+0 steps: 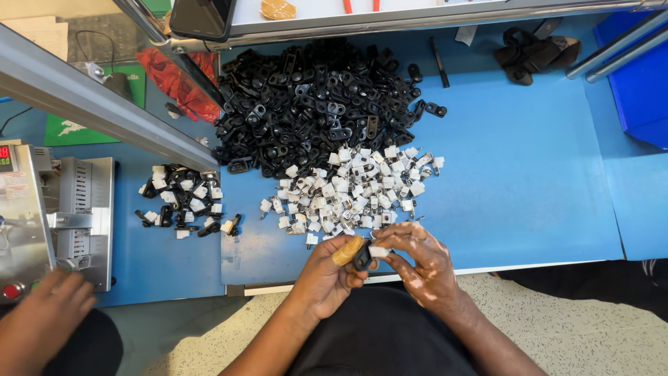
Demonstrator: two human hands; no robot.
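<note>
My left hand [327, 271], with a tan cot on one fingertip, grips a small black plastic clip [362, 256] near the front edge of the blue table [529, 181]. My right hand [417, 259] pinches a small white plastic piece [379, 251] right against that clip. Just beyond my hands lies a heap of white pieces [351, 191]. Behind it spreads a large pile of black clips [320, 104]. A smaller group of joined black-and-white parts [184, 202] lies to the left.
A grey metal machine [62, 209] with a red button stands at the left, and another person's hand [45, 306] reaches near it. An aluminium rail [97, 104] crosses the upper left. Black straps [532, 49] and a blue bin [640, 83] sit at the back right.
</note>
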